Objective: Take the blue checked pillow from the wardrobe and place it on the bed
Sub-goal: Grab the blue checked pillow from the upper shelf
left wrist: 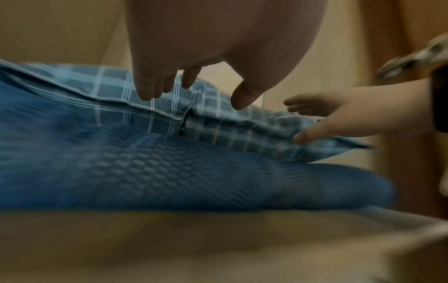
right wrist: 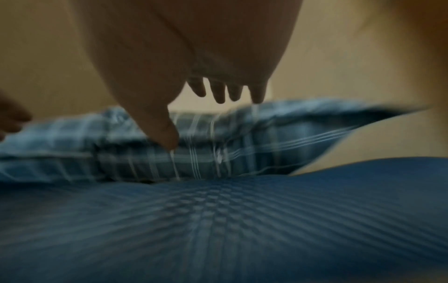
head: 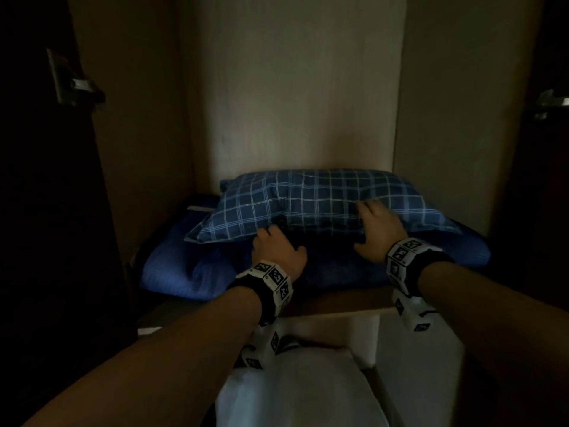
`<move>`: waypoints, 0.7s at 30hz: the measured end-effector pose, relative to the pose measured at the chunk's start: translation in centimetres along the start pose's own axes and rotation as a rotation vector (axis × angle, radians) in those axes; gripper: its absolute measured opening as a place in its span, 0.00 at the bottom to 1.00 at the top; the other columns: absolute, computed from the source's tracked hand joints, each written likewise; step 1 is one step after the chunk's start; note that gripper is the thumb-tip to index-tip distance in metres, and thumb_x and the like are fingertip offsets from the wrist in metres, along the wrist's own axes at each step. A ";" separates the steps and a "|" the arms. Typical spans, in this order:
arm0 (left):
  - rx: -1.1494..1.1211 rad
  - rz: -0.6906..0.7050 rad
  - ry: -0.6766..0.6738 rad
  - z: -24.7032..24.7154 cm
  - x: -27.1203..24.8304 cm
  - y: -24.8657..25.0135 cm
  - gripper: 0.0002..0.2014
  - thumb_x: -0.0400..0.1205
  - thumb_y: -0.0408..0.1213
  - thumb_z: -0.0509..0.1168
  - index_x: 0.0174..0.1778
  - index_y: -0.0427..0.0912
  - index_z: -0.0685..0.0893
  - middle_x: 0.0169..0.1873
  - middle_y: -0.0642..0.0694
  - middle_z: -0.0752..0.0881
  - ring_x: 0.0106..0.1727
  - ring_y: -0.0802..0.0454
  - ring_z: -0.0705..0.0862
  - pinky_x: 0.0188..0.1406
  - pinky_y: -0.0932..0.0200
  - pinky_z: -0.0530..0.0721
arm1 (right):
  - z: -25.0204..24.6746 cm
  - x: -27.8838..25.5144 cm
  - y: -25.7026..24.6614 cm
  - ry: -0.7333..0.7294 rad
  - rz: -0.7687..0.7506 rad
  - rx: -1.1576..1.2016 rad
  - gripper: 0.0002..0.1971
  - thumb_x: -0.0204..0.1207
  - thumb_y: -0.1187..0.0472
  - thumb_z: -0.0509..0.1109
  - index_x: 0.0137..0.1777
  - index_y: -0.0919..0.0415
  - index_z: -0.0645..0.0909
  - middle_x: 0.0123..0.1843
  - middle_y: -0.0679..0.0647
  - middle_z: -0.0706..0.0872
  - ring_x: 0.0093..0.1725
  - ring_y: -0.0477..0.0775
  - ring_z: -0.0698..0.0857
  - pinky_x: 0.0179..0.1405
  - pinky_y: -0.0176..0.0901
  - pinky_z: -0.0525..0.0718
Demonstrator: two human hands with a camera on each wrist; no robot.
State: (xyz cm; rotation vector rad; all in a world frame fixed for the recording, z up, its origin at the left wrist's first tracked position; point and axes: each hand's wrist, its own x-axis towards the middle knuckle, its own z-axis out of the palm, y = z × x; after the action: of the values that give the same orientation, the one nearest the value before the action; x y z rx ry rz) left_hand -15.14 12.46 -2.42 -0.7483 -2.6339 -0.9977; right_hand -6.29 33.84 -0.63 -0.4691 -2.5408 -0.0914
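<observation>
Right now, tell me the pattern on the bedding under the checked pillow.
The folded blue blanket has a small woven waffle texture, clearest in the right wrist view.

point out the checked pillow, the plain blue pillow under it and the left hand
blue checked pillow [head: 320, 195]: head view, middle of its top face.
plain blue pillow [head: 184, 272]: head view, its left front bulge.
left hand [head: 277, 251]: head view, back of the hand.

I count one blue checked pillow [head: 323, 201], one plain blue pillow [head: 184, 272] under it on the shelf [head: 338, 298], and my two hands: left hand [head: 275, 249], right hand [head: 380, 232].
</observation>
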 end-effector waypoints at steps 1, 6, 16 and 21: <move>0.016 0.000 0.008 0.5 1.2 -0.1 0.34 0.79 0.53 0.67 0.74 0.36 0.67 0.72 0.35 0.68 0.72 0.35 0.69 0.70 0.41 0.75 | 0.8 1.3 0.1 -0.025 -0.006 -0.065 0.54 0.65 0.46 0.78 0.85 0.58 0.49 0.85 0.62 0.56 0.84 0.65 0.53 0.81 0.70 0.53; 0.037 0.017 0.121 3.3 6.8 0.5 0.42 0.78 0.52 0.68 0.82 0.38 0.58 0.81 0.34 0.59 0.81 0.33 0.59 0.78 0.37 0.66 | 3.7 6.8 1.5 -0.066 -0.033 -0.316 0.58 0.66 0.38 0.76 0.85 0.57 0.41 0.87 0.63 0.48 0.86 0.64 0.45 0.79 0.75 0.38; 0.063 -0.015 0.168 6.2 9.7 0.6 0.45 0.77 0.53 0.69 0.85 0.40 0.54 0.85 0.33 0.51 0.84 0.31 0.52 0.81 0.35 0.58 | 4.4 9.7 2.1 0.091 -0.052 -0.244 0.10 0.75 0.59 0.69 0.54 0.54 0.86 0.58 0.53 0.87 0.69 0.54 0.77 0.82 0.61 0.51; 0.067 0.197 0.398 3.8 8.9 1.4 0.33 0.81 0.48 0.66 0.81 0.44 0.65 0.80 0.33 0.63 0.80 0.32 0.60 0.80 0.34 0.61 | 1.2 7.4 1.9 0.257 -0.043 -0.076 0.11 0.77 0.64 0.64 0.53 0.59 0.87 0.56 0.55 0.88 0.61 0.58 0.83 0.80 0.52 0.48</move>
State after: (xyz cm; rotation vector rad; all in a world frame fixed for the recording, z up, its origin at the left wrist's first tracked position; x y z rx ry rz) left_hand -22.01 19.31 -1.14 -0.6939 -2.1961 -0.8921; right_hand -12.11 38.09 2.24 -0.4037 -2.3013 -0.2487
